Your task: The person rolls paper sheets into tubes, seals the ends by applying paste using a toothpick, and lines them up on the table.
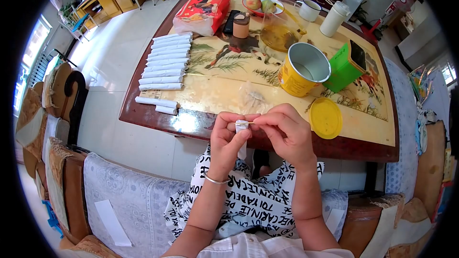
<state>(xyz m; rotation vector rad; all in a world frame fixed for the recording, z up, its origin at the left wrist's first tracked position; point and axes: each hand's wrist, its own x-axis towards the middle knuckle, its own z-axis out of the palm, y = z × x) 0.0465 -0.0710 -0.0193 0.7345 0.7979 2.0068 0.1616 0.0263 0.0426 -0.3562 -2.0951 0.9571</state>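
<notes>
My left hand (227, 138), with a bangle at the wrist, is closed on a small white paper roll (242, 125) held upright above the table's front edge. A thin yellowish stick lies across the roll's upper end. My right hand (287, 131) pinches the stick's right end between thumb and fingertips. Below the left hand a strip of white hangs toward the patterned trousers. Several white paper rolls (165, 62) lie side by side in a row on the table's left side, with a few more (158, 103) nearer the front edge.
On the table (215, 98) stand an open yellow can (294, 77), a green tin (345, 69) and a glass pot (277, 36). A yellow lid (326, 118) and a small clear bag (253, 96) lie nearby. A red package (203, 9) and fruit plate sit farther back.
</notes>
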